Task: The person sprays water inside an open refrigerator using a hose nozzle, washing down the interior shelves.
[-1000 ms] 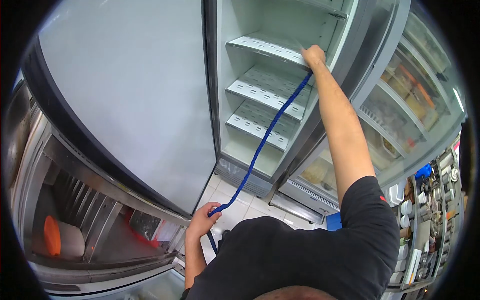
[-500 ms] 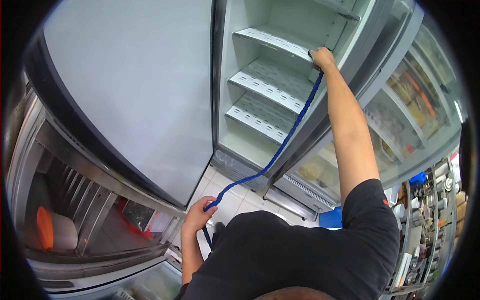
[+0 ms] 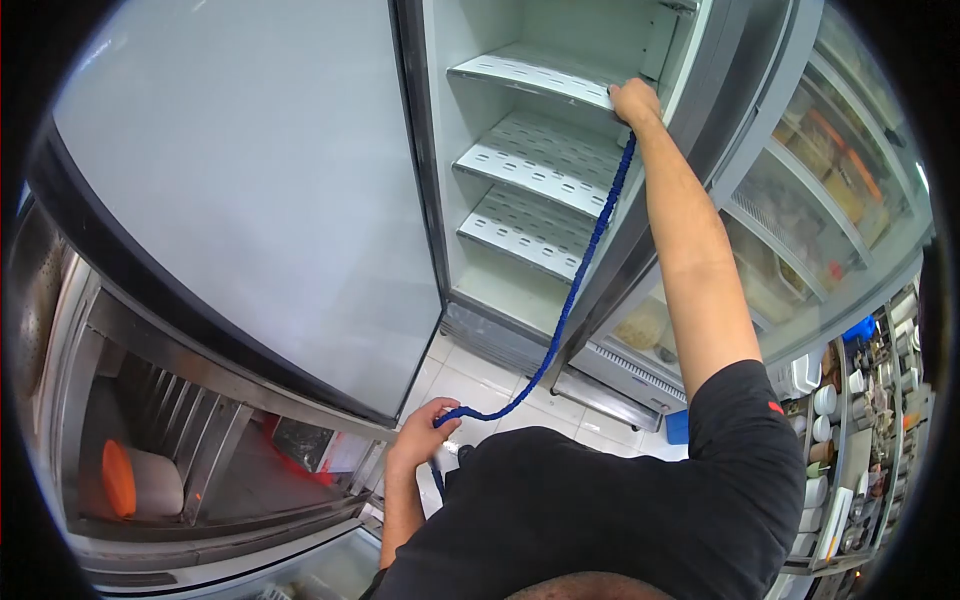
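A blue crinkled fabric-covered hose [image 3: 568,318] runs between my two hands in a sagging curve. My right hand [image 3: 636,102] reaches into the open upright fridge [image 3: 520,298], closed on the upper end of the hose by the right end of a perforated white shelf [image 3: 545,78]. A small dark part shows at its fingers; the rest is covered by the hand. Low in front of my body, my left hand [image 3: 425,432] pinches the hose farther along, and a further length hangs below it. Two more perforated shelves [image 3: 535,175] sit lower in the fridge.
The fridge's wide door [image 3: 250,200] stands open on the left. Beside it is a steel unit [image 3: 235,365] with an orange-lidded container [image 3: 145,482]. A glass-doored fridge [image 3: 790,190] holding food stands right. Crowded dish shelves [image 3: 850,430] are at far right, above white floor tiles [image 3: 480,370].
My right hand has turned slightly at the shelf's end. The hose now sags lower toward my left hand, which still grips it. The whole view has shifted a little.
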A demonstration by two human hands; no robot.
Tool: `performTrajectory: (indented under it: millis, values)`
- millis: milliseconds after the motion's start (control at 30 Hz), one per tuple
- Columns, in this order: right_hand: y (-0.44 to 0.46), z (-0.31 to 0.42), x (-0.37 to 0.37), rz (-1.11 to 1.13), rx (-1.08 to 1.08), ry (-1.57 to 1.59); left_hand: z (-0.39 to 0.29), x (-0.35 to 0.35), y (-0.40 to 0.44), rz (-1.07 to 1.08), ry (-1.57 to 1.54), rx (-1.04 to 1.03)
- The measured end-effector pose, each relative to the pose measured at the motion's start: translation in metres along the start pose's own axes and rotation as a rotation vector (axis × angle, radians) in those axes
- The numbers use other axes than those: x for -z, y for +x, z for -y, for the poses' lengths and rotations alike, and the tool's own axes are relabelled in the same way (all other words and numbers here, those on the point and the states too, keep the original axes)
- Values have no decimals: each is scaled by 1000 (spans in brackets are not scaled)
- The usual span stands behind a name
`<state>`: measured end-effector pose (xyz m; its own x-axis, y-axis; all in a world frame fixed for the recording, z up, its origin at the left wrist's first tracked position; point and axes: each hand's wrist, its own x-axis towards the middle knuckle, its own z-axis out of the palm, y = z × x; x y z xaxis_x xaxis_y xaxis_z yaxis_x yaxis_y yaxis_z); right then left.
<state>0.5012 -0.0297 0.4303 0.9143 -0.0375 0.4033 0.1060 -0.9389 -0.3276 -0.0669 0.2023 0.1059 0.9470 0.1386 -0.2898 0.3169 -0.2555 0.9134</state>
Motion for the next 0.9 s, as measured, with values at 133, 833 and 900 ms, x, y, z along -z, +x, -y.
performTrajectory:
  millis: [133,833,900]
  values:
    - [-1,0,0,-11,-12,26,3,-7,-2,5,5,-41]
    - [-5,11,12,193,255,272,1,-9,-9,-18,19,-34]
    - [-9,12,15,271,161,402,0,-10,-10,-4,-3,-19]
